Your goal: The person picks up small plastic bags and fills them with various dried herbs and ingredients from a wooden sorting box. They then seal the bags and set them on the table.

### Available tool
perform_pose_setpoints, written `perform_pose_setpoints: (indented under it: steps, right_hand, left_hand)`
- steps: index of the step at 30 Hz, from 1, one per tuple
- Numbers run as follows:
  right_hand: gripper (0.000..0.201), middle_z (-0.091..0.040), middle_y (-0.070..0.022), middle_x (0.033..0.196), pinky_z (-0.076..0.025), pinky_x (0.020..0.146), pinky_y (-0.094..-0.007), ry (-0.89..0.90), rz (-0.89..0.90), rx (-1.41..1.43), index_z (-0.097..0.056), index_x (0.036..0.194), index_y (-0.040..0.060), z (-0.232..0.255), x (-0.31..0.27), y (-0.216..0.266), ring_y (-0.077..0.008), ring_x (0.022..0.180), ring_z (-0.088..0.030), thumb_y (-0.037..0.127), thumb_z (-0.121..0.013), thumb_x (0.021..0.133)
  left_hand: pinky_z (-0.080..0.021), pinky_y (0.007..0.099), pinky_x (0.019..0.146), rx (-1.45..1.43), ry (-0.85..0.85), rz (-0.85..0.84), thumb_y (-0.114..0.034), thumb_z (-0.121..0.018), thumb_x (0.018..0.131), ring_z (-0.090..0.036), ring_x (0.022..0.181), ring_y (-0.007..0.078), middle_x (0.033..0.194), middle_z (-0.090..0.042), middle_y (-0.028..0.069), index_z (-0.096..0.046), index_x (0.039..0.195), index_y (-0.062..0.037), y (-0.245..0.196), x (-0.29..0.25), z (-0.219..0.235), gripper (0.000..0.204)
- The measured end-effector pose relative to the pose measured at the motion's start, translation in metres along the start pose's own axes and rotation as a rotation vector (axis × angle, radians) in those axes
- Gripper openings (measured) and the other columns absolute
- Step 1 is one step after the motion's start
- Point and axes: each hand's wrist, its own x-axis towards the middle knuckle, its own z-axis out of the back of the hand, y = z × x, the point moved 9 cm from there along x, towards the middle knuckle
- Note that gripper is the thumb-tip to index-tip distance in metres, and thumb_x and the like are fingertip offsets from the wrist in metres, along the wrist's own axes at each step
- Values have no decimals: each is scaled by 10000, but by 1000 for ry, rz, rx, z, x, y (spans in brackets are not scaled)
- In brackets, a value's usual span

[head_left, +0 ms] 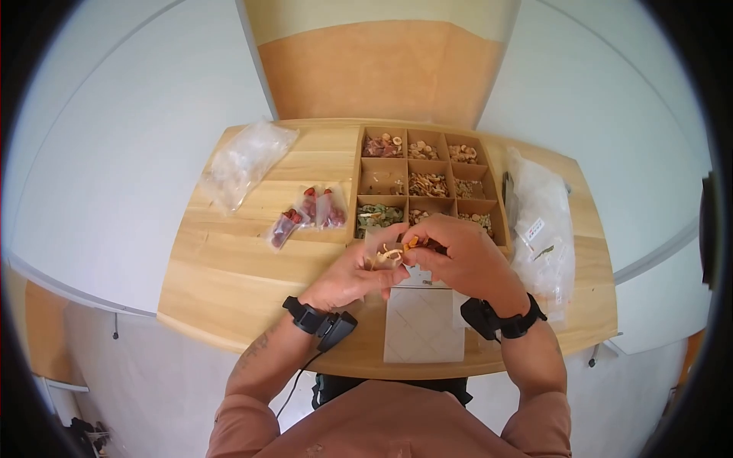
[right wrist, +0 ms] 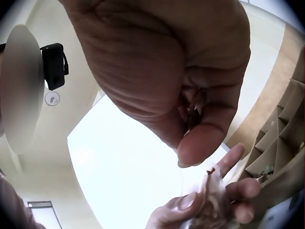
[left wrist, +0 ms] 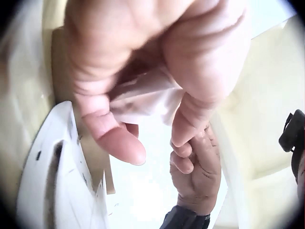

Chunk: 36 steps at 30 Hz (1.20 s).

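Observation:
Near the front of the compartment box, my left hand (head_left: pixel 345 276) holds a small clear bag (head_left: pixel 372 246) with its fingers and thumb around the sides. Pale, stringy dried pieces (head_left: pixel 388 257) show in the bag; in the right wrist view, a brown piece (right wrist: pixel 210 172) pokes out at its mouth. Just to the right, my right hand (head_left: pixel 475 252) pinches orange and dark dried bits (head_left: pixel 413 243) close beside the bag's opening. In the right wrist view the curled fingers (right wrist: pixel 205 143) hide most of these bits.
The cardboard box (head_left: pixel 357 183) has several compartments of dried slices, leaves and chips. Small filled bags (head_left: pixel 309 210) lie left of it. Plastic bags (head_left: pixel 248 164) lie at the back left, and a large plastic bag (head_left: pixel 546 263) at the right. A white sheet (head_left: pixel 424 328) lies at the table's front edge.

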Motion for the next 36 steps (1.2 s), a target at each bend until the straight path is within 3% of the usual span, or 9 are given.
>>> perform_pose_setpoints:
  steps: [2, 5, 7, 10, 13, 16, 22, 25, 36]
  right_hand:
    - [142, -653, -80, 852, -509, 552, -275, 16, 8, 1, -663, 1008, 16, -2, -1, 5, -138, 683, -633, 66, -667, 875]
    - [160, -649, -102, 838, -513, 603, -317, 16, 92, -59, -668, 1012, 23, -7, 1, 15, -194, 710, -639, 74, -669, 861]
    - [181, -654, -122, 851, -517, 652, -346, -18, 190, -138, -673, 1025, 29, -5, 3, 26, -247, 745, -644, 80, -667, 851]
    - [204, -656, -144, 870, -510, 714, -380, 22, 166, -246, -685, 1035, 44, -8, 10, 21, -312, 804, -635, 87, -657, 837]
    - [151, -628, -133, 819, -508, 715, -427, 49, 268, -331, -697, 953, 71, -14, 16, 28, -334, 806, -625, 105, -579, 864]
    - [191, -658, -147, 868, -520, 723, -379, 90, 187, -355, -699, 1021, 57, -18, 23, 20, -313, 811, -645, 82, -640, 840]
    - [143, -673, -149, 819, -529, 678, -374, 94, 70, -221, -683, 930, 15, -16, 33, 24, -291, 735, -659, 105, -602, 856]
    - [152, -684, -141, 807, -528, 651, -336, 162, -148, -57, -676, 957, -5, -18, 34, 14, -243, 682, -665, 111, -619, 876]
    - [165, -674, -72, 749, -503, 561, -259, 165, -218, 121, -666, 991, -15, -25, 47, 0, -108, 590, -629, 125, -625, 914]
  left_hand:
    - [-512, 251, 655, -36, -40, -30, -65, -698, 914, -580, 823, 89, 1088, -607, 26, -335, 1523, -93, -1, -1, 2, 710]
    - [-517, 258, 661, -58, -35, -29, -60, -690, 919, -581, 823, 89, 1132, -595, 30, -332, 1526, -97, -2, -1, 1, 706]
    - [-520, 259, 664, -11, -27, -42, -65, -691, 921, -584, 835, 91, 1136, -590, 29, -348, 1516, -97, -2, 2, -1, 687]
    - [-514, 261, 680, -8, -1, -53, -26, -672, 916, -601, 900, 105, 1163, -591, 36, -388, 1483, -102, 2, 4, -1, 638]
    - [-508, 254, 682, -29, 21, -57, -5, -664, 912, -620, 972, 123, 1173, -593, 40, -395, 1475, -105, 2, 3, -2, 632]
    - [-508, 248, 677, -51, 25, -49, -7, -668, 911, -627, 1027, 132, 1172, -593, 42, -381, 1484, -102, 7, 3, 1, 648]
    - [-519, 254, 681, -75, 26, -45, -22, -681, 910, -626, 1003, 120, 1155, -587, 38, -422, 1435, -86, 4, -1, 1, 589]
    - [-523, 256, 682, -73, 45, -39, -35, -686, 913, -622, 971, 116, 1120, -584, 30, -463, 1377, -80, 11, 2, 4, 517]
    - [-543, 258, 663, -129, 33, -63, -42, -694, 905, -630, 996, 142, 1129, -610, 52, -518, 1288, -75, 1, -3, 3, 423]
